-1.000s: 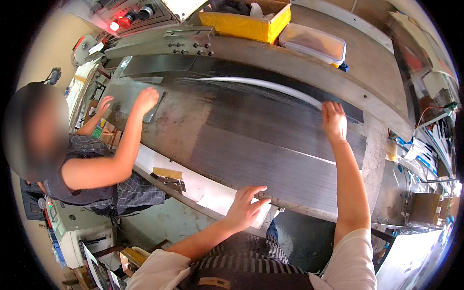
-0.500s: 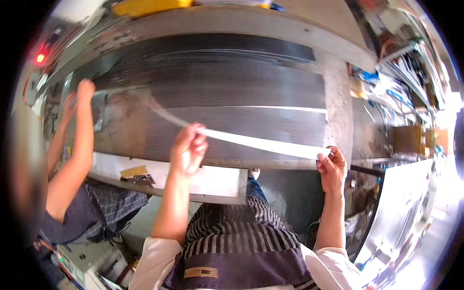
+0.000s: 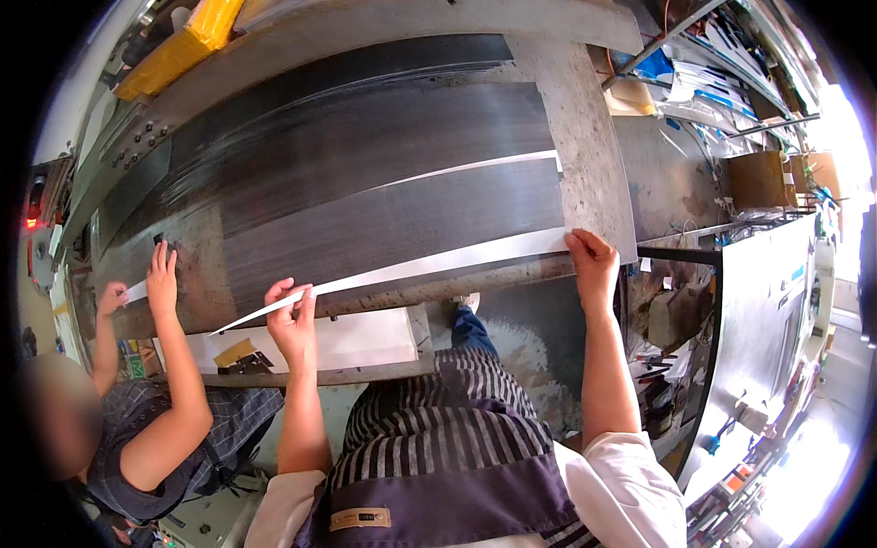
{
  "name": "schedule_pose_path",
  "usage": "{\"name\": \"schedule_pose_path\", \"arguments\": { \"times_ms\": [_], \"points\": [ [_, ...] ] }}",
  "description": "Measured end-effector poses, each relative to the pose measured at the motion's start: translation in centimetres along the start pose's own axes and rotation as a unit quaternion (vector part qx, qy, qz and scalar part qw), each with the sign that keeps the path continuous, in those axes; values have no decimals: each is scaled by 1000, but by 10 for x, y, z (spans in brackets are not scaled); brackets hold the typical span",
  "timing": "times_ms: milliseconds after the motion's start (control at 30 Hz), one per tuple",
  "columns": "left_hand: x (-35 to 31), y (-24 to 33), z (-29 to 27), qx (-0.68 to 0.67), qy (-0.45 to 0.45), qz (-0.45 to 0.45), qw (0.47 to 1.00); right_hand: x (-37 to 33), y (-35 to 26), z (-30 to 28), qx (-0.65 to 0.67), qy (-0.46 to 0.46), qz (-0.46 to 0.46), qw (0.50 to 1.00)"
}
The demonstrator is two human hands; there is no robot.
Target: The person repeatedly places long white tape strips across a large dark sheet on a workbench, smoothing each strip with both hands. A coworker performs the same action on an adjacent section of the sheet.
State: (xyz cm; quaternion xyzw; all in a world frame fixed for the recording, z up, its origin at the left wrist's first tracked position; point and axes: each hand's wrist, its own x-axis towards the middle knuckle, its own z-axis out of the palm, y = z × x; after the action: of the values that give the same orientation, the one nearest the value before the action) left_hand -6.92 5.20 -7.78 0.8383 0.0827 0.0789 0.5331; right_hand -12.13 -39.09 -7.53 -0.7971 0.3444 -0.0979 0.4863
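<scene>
A long thin white strip [image 3: 429,265] stretches along the near edge of a dark grey sheet [image 3: 402,224] on the worktable. My left hand [image 3: 294,320] pinches it near its tapered left end, a short tail sticking out past the fingers. At the wide right end, my right hand [image 3: 594,265] grips it between thumb and fingers, by the sheet's right edge. A second white strip [image 3: 475,166] lies farther back between the near sheet and another dark sheet [image 3: 393,128].
A person at the left has one hand [image 3: 163,279] over the table and another holding something white. Yellow-wrapped material [image 3: 183,46] lies at the far left. Below the table edge is a white-topped shelf [image 3: 365,342] with a brown scrap. A metal panel [image 3: 758,310] and cluttered racks stand right.
My hands have drawn the strip toward the sheet's near edge, the left hand moving left and nearer. The view has turned. The other person's hands have come nearer the table's front.
</scene>
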Motion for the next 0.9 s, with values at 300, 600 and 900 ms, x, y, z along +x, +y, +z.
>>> {"name": "schedule_pose_path", "arguments": {
  "times_ms": [300,600,900],
  "points": [
    [-2,-8,3,95,29,-7,995,-2,3,17,-32,93,-69,993],
    [-3,-10,7,76,40,-16,996,-4,-10,14,-80,102,-36,991],
    [0,-15,8,105,49,57,992,5,7,11,-104,106,-67,987]
  ]
}}
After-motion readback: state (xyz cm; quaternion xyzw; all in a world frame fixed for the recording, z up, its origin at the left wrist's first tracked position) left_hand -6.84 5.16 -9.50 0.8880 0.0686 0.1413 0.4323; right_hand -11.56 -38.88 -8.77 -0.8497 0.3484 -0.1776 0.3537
